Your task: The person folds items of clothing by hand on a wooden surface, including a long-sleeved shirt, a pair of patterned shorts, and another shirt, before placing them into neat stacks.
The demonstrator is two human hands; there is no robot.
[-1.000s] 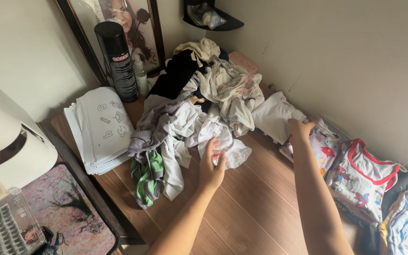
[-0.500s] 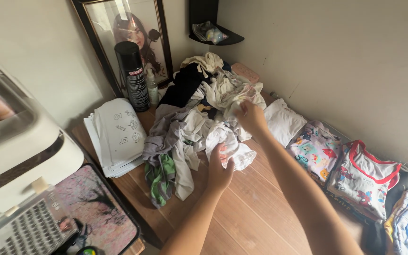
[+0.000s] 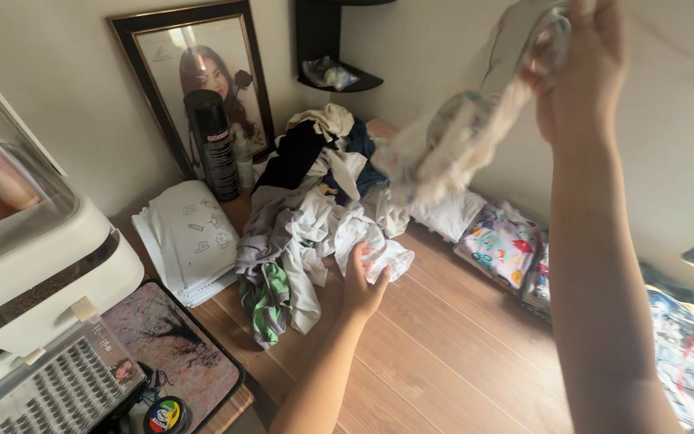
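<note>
Right hand [image 3: 580,68], half a second ago low on the heap of tangled pale and dark laundry [image 3: 315,201] at the brown wooden table's [image 3: 443,354] far edge, now raised, fingers clenched on a blurred pale printed cloth garment [image 3: 459,141]: one piece separated; left hand [image 3: 361,281] pinches the heap's near white fold

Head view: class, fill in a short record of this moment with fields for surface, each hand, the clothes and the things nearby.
Surface: wooden table set in a wall corner.
Right hand: raised high, gripping a pale patterned garment that hangs blurred in the air.
Left hand: low, fingers on a white garment at the pile's front edge.
Pile of clothes: loose heap of white, grey, dark and green pieces.
Folded clothes: laid along the right wall.
Nearby: stack of papers, black spray can, framed picture.
</note>
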